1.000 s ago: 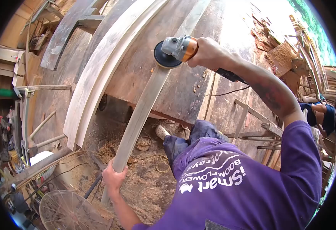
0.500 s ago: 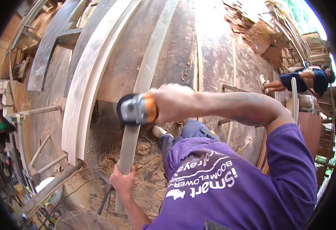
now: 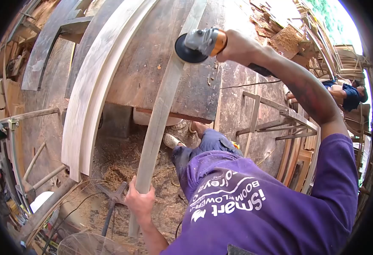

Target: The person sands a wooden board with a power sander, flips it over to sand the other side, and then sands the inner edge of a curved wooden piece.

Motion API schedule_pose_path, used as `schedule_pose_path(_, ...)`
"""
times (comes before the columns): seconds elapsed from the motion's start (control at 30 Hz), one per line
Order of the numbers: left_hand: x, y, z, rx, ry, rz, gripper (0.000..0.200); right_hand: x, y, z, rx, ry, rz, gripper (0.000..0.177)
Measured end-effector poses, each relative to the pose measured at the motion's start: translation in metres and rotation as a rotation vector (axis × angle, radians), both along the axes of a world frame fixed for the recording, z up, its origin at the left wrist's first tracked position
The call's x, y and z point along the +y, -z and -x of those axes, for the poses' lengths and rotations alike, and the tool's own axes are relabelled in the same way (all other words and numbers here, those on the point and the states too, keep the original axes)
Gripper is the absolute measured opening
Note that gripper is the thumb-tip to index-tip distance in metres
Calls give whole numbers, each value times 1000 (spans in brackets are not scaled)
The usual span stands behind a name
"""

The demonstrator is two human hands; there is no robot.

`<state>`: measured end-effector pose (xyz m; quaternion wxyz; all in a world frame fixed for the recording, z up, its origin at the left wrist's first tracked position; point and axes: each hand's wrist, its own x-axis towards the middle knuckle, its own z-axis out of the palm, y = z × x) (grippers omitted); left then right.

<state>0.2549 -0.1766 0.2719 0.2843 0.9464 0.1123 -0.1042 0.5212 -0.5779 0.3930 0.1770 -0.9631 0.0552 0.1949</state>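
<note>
Sawdust and shavings lie thick on the workshop floor [image 3: 167, 208], with the wire grille of a fan [image 3: 86, 246] at the near edge of the view. Just past it, the left hand [image 3: 140, 199] has its fingers closed around the near part of a long, narrow plank [image 3: 158, 121], which overhangs the worktop [image 3: 135, 83] and slopes away across it. Farther out, the right hand [image 3: 237, 47] has its fingers wrapped around an angle grinder [image 3: 205, 42]; its dark disc is over the plank, though whether it touches the wood I cannot tell.

No clamp shows on the plank, so a hard push or a catching disc edge could swing it or lift it from the boards, the left hand being its only visible restraint. Too much tilt would likely gouge the face, and a stroke drawn far back could bring the disc close to those fingers. The power cord [image 3: 250, 85] might also snag.

Brown and stained, the worktop carries a few loose chips. To its left stand pale curved timbers [image 3: 88, 85]; to the right is a wooden frame [image 3: 254, 111]. Beyond, a co-worker [image 3: 350, 98] is near a timber pile [image 3: 350, 53], with bright greenery behind.
</note>
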Motion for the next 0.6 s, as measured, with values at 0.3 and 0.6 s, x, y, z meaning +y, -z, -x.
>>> schedule_pose_path(0.3, 0, -5, -2, 73, -26, -17, 49, -28, 50, -43, -187, 110, -101, 33)
schedule_pose_path(0.6, 2, 2, 2, 51, -23, -31, 50, 72, 18, 45, -48, -110, -185, 39)
